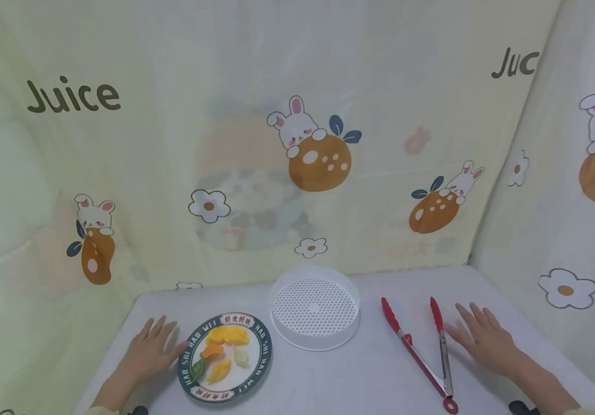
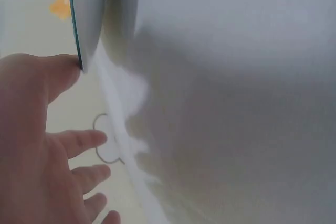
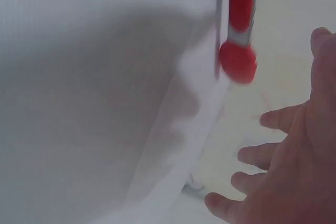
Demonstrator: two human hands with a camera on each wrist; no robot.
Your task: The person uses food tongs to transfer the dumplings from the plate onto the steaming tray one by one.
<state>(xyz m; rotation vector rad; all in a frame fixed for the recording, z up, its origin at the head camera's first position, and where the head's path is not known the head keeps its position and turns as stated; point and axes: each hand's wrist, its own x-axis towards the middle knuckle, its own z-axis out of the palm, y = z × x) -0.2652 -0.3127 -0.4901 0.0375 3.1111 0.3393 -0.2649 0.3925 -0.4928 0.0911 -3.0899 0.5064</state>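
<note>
My left hand [image 1: 148, 350] lies flat on the white table, fingers spread, its thumb touching the rim of a dark-rimmed plate [image 1: 262, 363]. The plate carries several yellow, orange and green food pieces [image 1: 223, 347]. In the left wrist view the left hand [image 2: 47, 150] shows its thumb against the plate's edge [image 2: 86, 19]. My right hand [image 1: 481, 337] rests flat and open just right of red-tipped metal tongs [image 1: 421, 351], which lie open on the table. The right wrist view shows the right hand [image 3: 294, 161] beside a red tong tip [image 3: 239, 61]. A white perforated steamer tray [image 1: 314, 306] stands between plate and tongs.
A pale curtain [image 1: 297, 132] printed with rabbits, oranges, flowers and the word Juice closes in the table at the back and on the right. The white table [image 1: 349, 374] ends close behind the steamer tray.
</note>
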